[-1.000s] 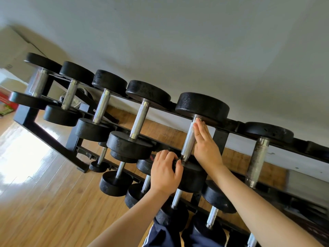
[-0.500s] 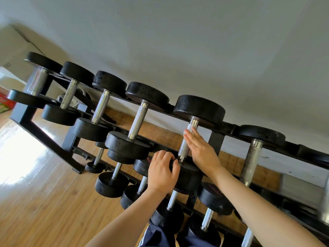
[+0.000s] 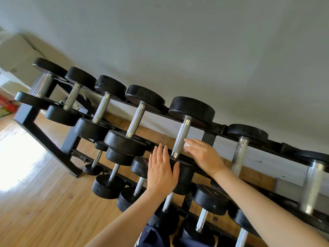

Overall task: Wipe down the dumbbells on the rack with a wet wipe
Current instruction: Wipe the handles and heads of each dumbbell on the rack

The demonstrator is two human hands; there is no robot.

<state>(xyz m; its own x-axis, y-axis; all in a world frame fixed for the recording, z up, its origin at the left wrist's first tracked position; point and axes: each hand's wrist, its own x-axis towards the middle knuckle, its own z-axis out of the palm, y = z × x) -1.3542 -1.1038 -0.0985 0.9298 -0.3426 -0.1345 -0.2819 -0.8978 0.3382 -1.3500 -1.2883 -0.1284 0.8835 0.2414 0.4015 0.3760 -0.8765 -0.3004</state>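
Wooden floor under rack; left hand spread on dumbbell, right hand pinching wipe.

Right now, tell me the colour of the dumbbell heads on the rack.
Black dumbbell heads, clearest in the head view.

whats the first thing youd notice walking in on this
The black dumbbell rack running slantwise across the view, its top row lined with black-headed, chrome-handled dumbbells. At its middle two bare hands work on one dumbbell: the left hand lies flat, fingers straight, on its near head, and the right hand reaches to the chrome handle with a bit of white wipe showing at its fingertips. Sunlit wooden floor glares on the left.
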